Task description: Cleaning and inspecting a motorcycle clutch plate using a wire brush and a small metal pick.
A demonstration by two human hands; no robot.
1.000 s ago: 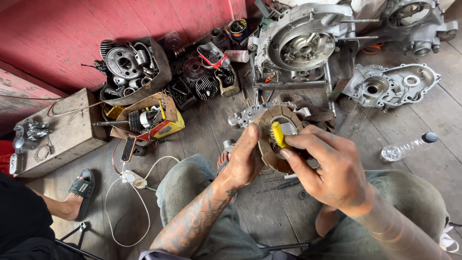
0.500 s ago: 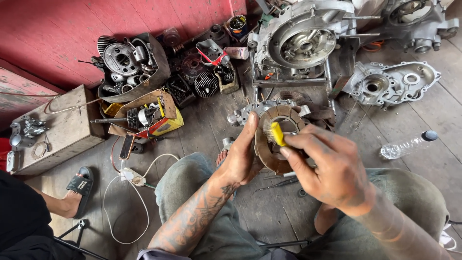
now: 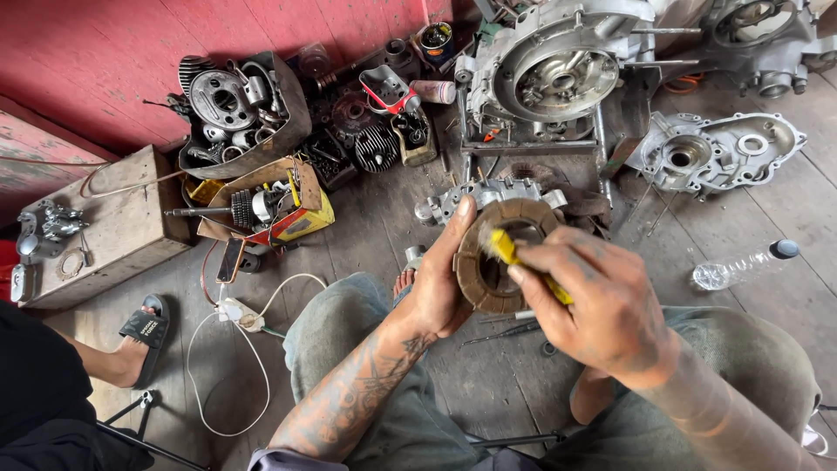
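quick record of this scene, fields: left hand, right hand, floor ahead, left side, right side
left hand: left hand grips the rim of a brown ring-shaped disc, held upright over the lap
right hand: right hand presses a yellow-handled tool into the disc's centre
floor ahead: large engine casing, smaller metal part just past the disc
left side: wooden box, yellow box of parts, white cable
right side: engine cover, clear plastic bottle
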